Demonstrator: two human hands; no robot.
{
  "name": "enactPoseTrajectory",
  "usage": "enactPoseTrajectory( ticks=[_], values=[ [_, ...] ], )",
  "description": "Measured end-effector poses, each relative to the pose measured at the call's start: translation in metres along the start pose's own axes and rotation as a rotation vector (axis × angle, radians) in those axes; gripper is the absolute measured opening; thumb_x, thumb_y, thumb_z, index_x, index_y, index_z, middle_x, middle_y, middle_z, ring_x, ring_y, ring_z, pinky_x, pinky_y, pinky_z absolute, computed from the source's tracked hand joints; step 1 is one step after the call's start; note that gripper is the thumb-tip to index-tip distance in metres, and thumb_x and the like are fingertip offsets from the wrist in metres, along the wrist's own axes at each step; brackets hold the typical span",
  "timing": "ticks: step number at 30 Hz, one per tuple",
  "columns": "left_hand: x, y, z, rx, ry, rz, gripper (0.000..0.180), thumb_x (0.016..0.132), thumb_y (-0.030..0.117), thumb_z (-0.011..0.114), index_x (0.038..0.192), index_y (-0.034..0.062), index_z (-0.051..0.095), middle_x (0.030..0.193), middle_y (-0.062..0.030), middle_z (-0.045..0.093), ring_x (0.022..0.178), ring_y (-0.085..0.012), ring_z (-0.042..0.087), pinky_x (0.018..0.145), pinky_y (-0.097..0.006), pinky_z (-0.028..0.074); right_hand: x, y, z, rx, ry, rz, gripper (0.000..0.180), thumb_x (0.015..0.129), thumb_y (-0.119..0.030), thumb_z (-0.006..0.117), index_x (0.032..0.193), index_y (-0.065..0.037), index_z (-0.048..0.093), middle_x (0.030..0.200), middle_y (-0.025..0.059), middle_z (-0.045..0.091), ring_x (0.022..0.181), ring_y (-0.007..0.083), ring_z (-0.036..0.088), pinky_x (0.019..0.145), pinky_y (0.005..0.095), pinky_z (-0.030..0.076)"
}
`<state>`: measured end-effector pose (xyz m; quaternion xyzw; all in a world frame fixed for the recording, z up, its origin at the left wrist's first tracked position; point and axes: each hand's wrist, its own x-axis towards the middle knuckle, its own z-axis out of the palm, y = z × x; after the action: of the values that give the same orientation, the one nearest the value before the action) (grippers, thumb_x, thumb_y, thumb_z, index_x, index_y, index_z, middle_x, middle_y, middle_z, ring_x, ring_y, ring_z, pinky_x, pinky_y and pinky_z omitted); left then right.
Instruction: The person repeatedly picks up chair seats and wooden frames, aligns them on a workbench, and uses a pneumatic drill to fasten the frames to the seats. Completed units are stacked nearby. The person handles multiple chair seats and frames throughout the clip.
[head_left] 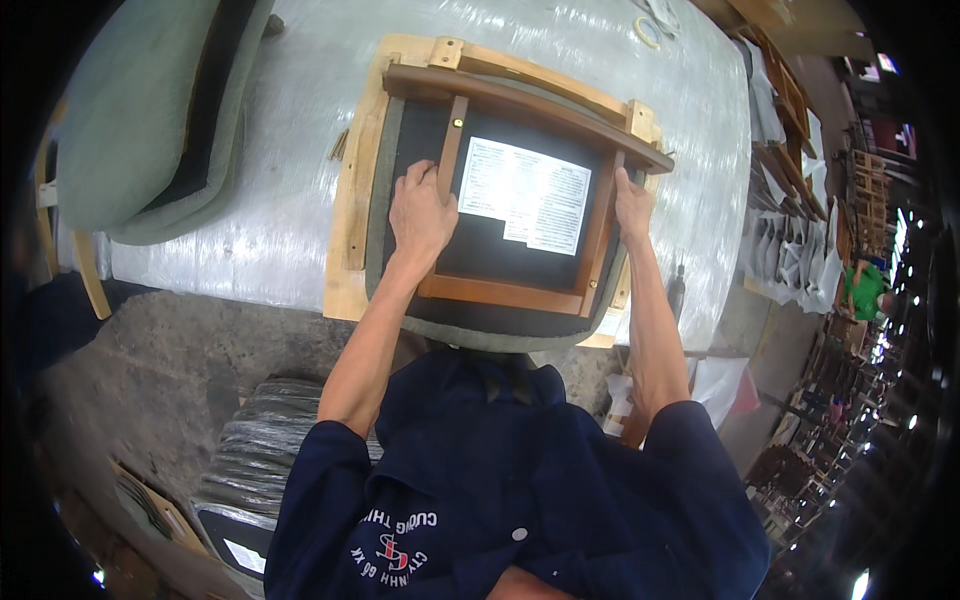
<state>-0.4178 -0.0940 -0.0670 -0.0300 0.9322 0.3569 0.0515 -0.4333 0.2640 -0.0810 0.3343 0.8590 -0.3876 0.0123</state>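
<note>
So the brown wooden frame (505, 293) sits flat on the black underside of an upturned padded seat (480, 338), up at 12 o'clock, inside a pale wooden surround (345, 215) on the plastic-covered table (290, 180). Left hand (422, 210) is at the frame's 9 o'clock, fingers bent and bunched together, pinching the side rail. Right hand (633, 205) is at 3 o'clock, thumb along the other rail; can't tell what its hidden fingers do. I'd guess the frame's stiff and moderately heavy, with smooth varnish that's a bit slippery and easily scratched. Padding looks squashy, so pushing down probably gives. Best hold imo: both side rails, 9 and 3, clear of the paper sheets (545, 205).
</note>
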Motion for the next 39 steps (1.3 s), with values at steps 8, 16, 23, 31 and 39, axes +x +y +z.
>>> enactPoseTrajectory(
  ticks=[8,16,23,31,39],
  values=[
    [-0.003,0.003,0.002,0.011,0.058,-0.007,0.04,0.084,0.015,0.07,0.12,-0.0022,0.065,0.131,-0.0148,0.059,0.118,-0.035,0.059,0.1,-0.043,0.049,-0.026,-0.001,0.008,-0.06,0.074,-0.231,0.048,0.1,-0.038,0.058,0.107,0.007,0.071,0.088,0.0223,0.071,0.082,0.0322,0.067,0.08,0.0415,0.049],
    [0.002,0.001,0.005,0.048,0.124,0.126,0.034,0.086,0.017,0.07,0.112,-0.006,0.066,0.124,-0.0178,0.061,0.108,-0.0393,0.062,0.093,-0.046,0.05,-0.055,-0.01,0.008,-0.486,0.049,-0.295,0.038,0.099,-0.033,0.055,0.101,0.006,0.056,0.09,0.0311,0.069,0.088,0.0491,0.068,0.079,0.054,0.053],
    [-0.017,0.016,-0.007,0.262,0.031,0.06,0.03,0.089,0.023,0.07,0.095,-0.0053,0.064,0.111,-0.0223,0.06,0.097,-0.0428,0.065,0.084,-0.051,0.051,-0.092,-0.003,-0.003,-0.557,-0.052,-0.31,0.036,0.1,-0.029,0.052,0.114,0.003,0.043,0.076,0.0308,0.068,0.075,0.0498,0.068,0.069,0.0561,0.055],
    [0.001,0.017,-0.001,0.285,0.039,0.088,0.041,0.092,0.031,0.069,0.104,-0.0079,0.066,0.122,-0.0231,0.061,0.108,-0.0442,0.061,0.092,-0.048,0.049,-0.086,0.004,-0.004,-0.402,0.002,-0.36,0.046,0.099,-0.033,0.056,0.123,0.006,0.049,0.078,0.0291,0.069,0.079,0.0461,0.07,0.071,0.0522,0.055],
    [-0.178,-0.027,-0.018,-0.076,0.274,-0.438,0.056,0.096,0.048,0.063,0.116,-0.0041,0.063,0.117,-0.021,0.064,0.106,-0.0326,0.063,0.094,-0.042,0.048,-0.187,0.127,-0.075,0.088,0.001,0.011,0.055,0.098,-0.047,0.062,0.113,0.006,0.066,0.072,0.0138,0.066,0.063,0.022,0.065,0.062,0.035,0.05]
  ],
)
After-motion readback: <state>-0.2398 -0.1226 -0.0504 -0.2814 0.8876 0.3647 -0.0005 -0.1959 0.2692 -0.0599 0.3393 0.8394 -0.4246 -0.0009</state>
